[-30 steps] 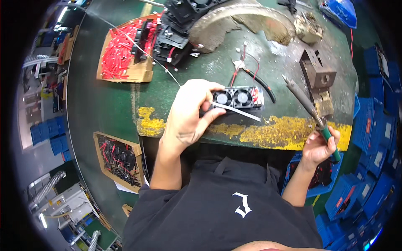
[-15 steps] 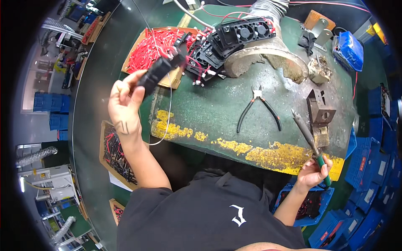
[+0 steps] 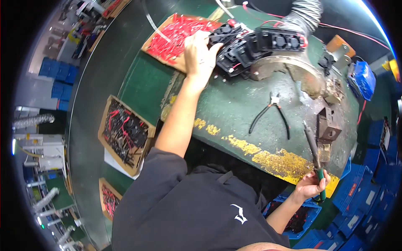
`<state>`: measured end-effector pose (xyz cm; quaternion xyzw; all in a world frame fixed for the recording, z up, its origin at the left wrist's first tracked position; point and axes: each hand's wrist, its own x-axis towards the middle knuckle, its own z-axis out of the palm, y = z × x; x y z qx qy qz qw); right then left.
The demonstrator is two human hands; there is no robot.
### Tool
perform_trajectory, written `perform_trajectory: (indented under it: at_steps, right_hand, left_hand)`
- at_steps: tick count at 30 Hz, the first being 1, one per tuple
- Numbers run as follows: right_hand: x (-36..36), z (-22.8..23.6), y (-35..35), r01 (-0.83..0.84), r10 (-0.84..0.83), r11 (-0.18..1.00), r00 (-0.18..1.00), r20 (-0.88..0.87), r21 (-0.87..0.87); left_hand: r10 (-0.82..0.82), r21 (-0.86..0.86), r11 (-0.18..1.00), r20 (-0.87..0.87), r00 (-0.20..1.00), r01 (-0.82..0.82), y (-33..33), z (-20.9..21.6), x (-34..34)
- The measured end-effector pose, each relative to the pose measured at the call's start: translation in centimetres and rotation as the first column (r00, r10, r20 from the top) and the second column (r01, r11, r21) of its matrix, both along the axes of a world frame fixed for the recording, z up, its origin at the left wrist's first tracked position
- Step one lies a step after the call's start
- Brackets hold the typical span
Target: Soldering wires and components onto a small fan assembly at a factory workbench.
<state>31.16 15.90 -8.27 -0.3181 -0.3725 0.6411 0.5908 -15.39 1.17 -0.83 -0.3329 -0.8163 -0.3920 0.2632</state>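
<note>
My left hand [image 3: 197, 56] reaches to the pile at the back of the bench, its thumb and fingers around the near end of a black fan unit [image 3: 226, 34]. That unit lies against several other black fan units [image 3: 243, 53] with wires and white connectors; the fingertips are partly hidden. In my right hand [image 3: 310, 185], near the bench's front right corner, is a soldering iron [image 3: 312, 146] held by its green handle, tip pointing up and away. Between the hands, black-handled cutting pliers [image 3: 273, 109] lie spread on the green bench.
A cardboard box of red tubes [image 3: 176, 35] stands beside my left hand. A ribbed duct [image 3: 305, 16] ends in a broken-edged hood [image 3: 289, 67]. A metal block [image 3: 328, 125] sits right of the iron. At left is a box of dark and red parts [image 3: 125, 136]; blue crates [image 3: 360, 188] fill the right.
My left hand has carried the fan unit away from me and rightward to the pile. My right hand still holds the soldering iron in about the same place. The view has shifted slightly.
</note>
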Motion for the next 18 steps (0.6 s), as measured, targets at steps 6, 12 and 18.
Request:
perform_trajectory:
  at_steps: [6,12,18]
  right_hand:
    - [1.5,-0.8,1.0,-0.042,0.043,0.999,0.998,-0.046,0.027]
    - [1.8,-1.9,1.8,-0.024,0.024,1.0,0.994,-0.105,0.003]
    - [1.7,-1.1,1.7,-0.105,0.109,0.994,0.987,-0.121,0.043]
  left_hand:
    - [0.034,0.083,0.996,0.05,0.998,-0.038,-3.9,2.2,1.8]
    - [-0.032,0.166,0.986,0.159,0.987,0.005,-11.6,13.2,7.4]
    - [0.354,-0.672,0.595,-0.272,0.895,-0.441,-21.8,13.9,5.1]
